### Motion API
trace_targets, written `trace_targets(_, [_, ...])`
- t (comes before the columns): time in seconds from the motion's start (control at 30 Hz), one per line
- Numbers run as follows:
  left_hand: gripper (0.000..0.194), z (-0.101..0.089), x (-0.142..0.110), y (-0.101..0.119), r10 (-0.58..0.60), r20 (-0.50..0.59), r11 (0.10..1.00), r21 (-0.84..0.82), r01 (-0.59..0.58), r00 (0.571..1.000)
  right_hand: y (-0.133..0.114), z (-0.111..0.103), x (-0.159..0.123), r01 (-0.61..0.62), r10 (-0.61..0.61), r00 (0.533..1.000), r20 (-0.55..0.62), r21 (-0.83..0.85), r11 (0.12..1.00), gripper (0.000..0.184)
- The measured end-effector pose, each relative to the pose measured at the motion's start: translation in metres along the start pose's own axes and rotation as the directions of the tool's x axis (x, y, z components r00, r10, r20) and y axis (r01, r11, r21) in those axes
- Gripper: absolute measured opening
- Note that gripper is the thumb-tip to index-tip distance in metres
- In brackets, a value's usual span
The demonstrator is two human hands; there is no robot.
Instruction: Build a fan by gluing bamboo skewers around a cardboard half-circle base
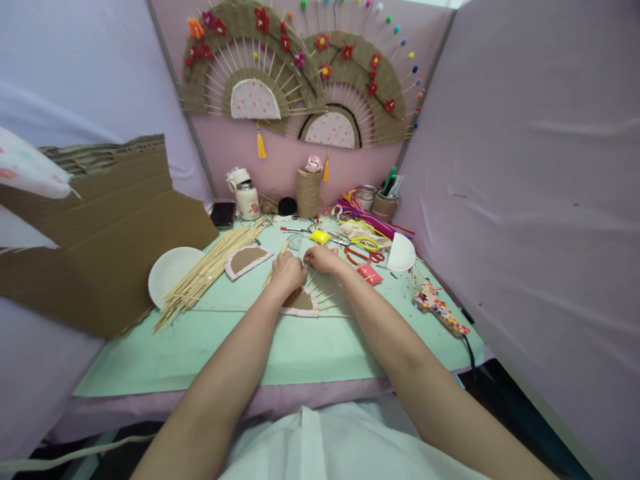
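Leaning in close over the green table [325, 363], two hands work side by side above a half circle [303, 301]. It is brown in the middle with a pale pink edge, and it lies flat near the front, partly under the left hand. Thin sticks [329, 307] poke out from its round edge like sun rays, and a long one runs along its straight side.

The left hand [289, 272] has its fingers bent and bunched over the top of the half circle. The right hand [323, 259] is just beside it, fingers curled in, tips close to the left hand. Both look mostly closed, but the tips are too small to see well – I cannot tell what either one has hold of.

To the left lies another half circle [250, 259], then a big pile of sticks [215, 267] partly on a white plate [170, 270]. A big sheet of cardboard [125, 253] leans behind the plate.

To the right are red scissors [377, 257], a red packet [370, 275], a white half plate [401, 252] and a glue gun [440, 308] with a black cord. A yellow packet [320, 237] sits just past the hands. At the back stand a bottle [247, 202] and a fat roll of string [309, 193]. Two big fans with flowers hang on the pink wall [220, 147] – each has a yellow tassel [261, 145].
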State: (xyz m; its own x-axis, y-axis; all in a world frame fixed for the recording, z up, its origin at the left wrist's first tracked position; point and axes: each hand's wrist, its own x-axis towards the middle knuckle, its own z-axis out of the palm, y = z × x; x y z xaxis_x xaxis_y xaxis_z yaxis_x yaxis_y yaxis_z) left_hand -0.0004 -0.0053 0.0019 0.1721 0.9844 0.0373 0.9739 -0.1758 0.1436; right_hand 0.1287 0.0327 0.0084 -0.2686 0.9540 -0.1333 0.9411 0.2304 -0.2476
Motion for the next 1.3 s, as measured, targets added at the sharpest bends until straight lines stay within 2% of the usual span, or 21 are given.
trace_targets(0.2, [0.034, -0.002, -0.001, -0.001, -0.001, -0.001, 1.0, -0.023, 0.001, 1.0, 0.002, -0.006, -0.003, 0.051, -0.053, 0.997, 0.053, 0.04, 0.998, 0.037])
trace_targets(0.33, [0.033, -0.009, 0.002, -0.012, -0.011, 0.018, 0.993, -0.121, 0.013, 1.0, 0.004, -0.007, -0.003, 0.059, -0.064, 0.996, 0.07, 0.064, 0.996, 0.035])
trace_targets(0.5, [0.023, -0.019, 0.001, -0.029, 0.014, 0.075, 0.968, -0.252, 0.005, 0.997, 0.004, -0.006, -0.003, 0.042, -0.047, 0.998, 0.049, 0.104, 0.994, 0.027])
trace_targets(0.7, [0.018, -0.02, -0.002, -0.03, 0.048, 0.144, 0.947, -0.321, 0.001, 0.988, 0.003, -0.003, -0.001, 0.022, -0.025, 0.999, 0.022, 0.115, 0.993, 0.032])
trace_targets(0.97, [0.018, -0.018, 0.001, -0.028, 0.043, 0.156, 0.952, -0.305, 0.006, 0.987, 0.002, -0.001, -0.001, 0.012, -0.013, 1.0, 0.016, 0.092, 0.996, 0.035])
trace_targets(1.3, [0.022, -0.008, 0.009, -0.028, 0.031, 0.147, 0.983, -0.182, -0.004, 0.989, 0.001, 0.0, -0.001, 0.016, -0.017, 1.0, 0.007, 0.069, 0.997, 0.033])
